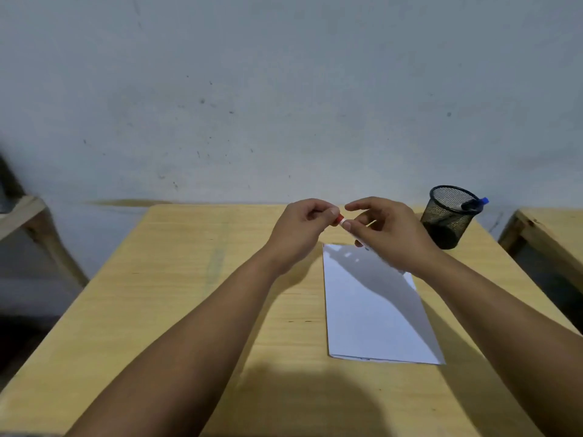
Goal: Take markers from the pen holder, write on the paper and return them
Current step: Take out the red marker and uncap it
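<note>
Two hands up over the table [195,279]: left hand [299,230] pinching the red cap [339,219], right hand [386,230] gripping the white marker [359,239]. White paper [375,310] flat below. Black mesh pen holder [448,216] far right, blue marker [474,204] inside.

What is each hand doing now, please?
Left hand: closed on the red cap of the marker.
Right hand: closed on the white marker body.
</note>
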